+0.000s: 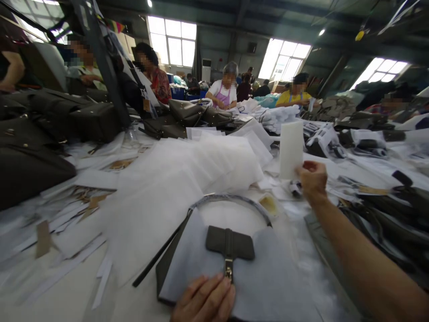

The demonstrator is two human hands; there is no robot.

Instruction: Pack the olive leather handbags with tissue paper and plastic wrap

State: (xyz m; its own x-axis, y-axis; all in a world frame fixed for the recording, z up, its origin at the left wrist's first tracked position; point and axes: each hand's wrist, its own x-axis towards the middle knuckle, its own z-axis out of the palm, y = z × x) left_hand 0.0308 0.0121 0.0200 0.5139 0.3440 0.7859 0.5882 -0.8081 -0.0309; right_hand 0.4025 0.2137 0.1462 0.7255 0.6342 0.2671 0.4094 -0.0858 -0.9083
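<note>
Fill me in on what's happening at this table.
A person's left hand presses down on a grey handbag partly wrapped in white foam sheet, near its clasp tab. The right hand holds up a white foam strip. Loose foam sheets cover the table; other people work behind.

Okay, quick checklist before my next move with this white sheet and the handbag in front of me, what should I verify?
1. Right hand grips the white sheet: ok, pinched at its lower edge and held upright.
2. Left hand steadies the grey handbag: ok, fingers rest on its near edge.
3. Flap tab and metal clasp uncovered: ok, both show on top of the white wrap.
4. Handle wrapped: ok, it looks covered in film.
5. Sheet free of creases: cannot tell, blurred.
6. More white sheets in reach: ok, a pile lies behind the bag.
</note>
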